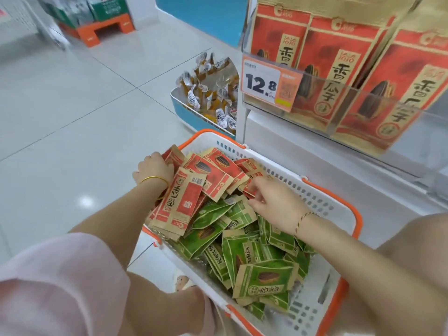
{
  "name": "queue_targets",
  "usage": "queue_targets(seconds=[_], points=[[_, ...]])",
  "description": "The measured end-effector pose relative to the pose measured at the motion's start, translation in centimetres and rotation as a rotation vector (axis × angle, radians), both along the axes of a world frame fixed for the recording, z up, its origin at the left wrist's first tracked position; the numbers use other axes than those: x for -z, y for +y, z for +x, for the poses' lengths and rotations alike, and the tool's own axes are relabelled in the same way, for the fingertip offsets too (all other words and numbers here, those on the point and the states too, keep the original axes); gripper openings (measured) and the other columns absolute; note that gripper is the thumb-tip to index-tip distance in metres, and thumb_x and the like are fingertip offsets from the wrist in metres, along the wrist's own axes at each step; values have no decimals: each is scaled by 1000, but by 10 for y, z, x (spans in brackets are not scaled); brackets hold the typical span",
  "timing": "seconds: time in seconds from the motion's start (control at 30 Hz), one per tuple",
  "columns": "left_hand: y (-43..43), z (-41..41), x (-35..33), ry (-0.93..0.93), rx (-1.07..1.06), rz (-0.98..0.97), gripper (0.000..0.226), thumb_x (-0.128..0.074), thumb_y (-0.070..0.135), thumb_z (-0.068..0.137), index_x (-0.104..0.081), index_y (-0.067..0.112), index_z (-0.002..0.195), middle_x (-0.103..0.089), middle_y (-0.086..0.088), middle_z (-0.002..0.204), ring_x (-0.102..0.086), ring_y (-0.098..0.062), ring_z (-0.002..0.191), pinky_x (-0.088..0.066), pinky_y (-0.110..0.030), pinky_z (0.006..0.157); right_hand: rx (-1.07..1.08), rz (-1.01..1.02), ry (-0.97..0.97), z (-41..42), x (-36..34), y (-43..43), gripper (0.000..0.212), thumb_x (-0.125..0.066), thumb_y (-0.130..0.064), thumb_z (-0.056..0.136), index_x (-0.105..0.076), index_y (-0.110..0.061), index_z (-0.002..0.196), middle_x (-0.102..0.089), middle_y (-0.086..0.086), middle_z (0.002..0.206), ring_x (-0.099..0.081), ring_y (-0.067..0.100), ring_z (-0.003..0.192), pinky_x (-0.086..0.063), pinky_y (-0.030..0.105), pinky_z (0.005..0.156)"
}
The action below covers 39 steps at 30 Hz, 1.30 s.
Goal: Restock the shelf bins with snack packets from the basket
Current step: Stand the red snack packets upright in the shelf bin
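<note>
I am gathering red packets from the basket [322, 190], so I judge this is the picking-up step, before anything is going to the shelf bin [344, 103]. The basket is standing on the floor just beside the shelf's base. The red packets [213, 170] are lying at its far end, and the green packets [247, 253] are filling the middle and the near end.

My left hand [155, 169] is reaching in at the far left corner of the basket. Its fingers are curled around a stack of red packets [179, 202], which is leaning along the left rim, but I cannot tell how firmly it is closing because the fingertips are hidden behind the packets.

My right hand [274, 202] is resting over the pile near the right rim, palm down. Its fingers are bent and pinching the edge of one red packet [249, 187] where red and green are meeting.

For the next move, I think I am needing to add this packet to the stack, then lift the stack up to the bin with the same red bags [339, 69], above the price tag [264, 83]. Loose packets could be slipping out.
</note>
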<state>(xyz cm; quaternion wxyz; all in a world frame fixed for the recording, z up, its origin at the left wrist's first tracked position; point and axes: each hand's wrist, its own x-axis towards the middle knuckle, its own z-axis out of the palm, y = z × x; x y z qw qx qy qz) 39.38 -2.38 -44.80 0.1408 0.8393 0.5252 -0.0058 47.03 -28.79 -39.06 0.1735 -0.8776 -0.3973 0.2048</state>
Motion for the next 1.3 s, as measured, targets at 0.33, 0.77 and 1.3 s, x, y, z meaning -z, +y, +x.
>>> queue_targets(seconds=[0.33, 0.77, 1.3], points=[[-6, 12, -2, -111, -42, -208, 27, -52, 32, 84, -57, 21, 108, -63, -7, 99, -61, -31, 94, -50, -47, 86, 11, 6, 53, -2, 1, -3, 21, -51, -30, 95, -52, -19, 113, -60, -6, 89, -58, 10, 79, -53, 33, 75], [-43, 41, -77, -242, 479, 267, 23, -42, 23, 97, -59, 13, 108, -63, -11, 104, -58, -35, 96, -46, -42, 78, 102, 89, -54, 0, -13, -17, 35, -53, -28, 94, -45, -17, 126, -54, 4, 122, -54, 19, 107, -48, 36, 92], [-182, 51, -190, 78, 1054, -591, 25, -64, 41, 84, -59, 25, 102, -70, 3, 97, -68, -12, 83, -55, -29, 76, 595, 773, 675, 10, -79, -124, 11, -55, -5, 92, -53, -10, 82, -68, -1, 60, -64, 9, 51, -56, 25, 52]])
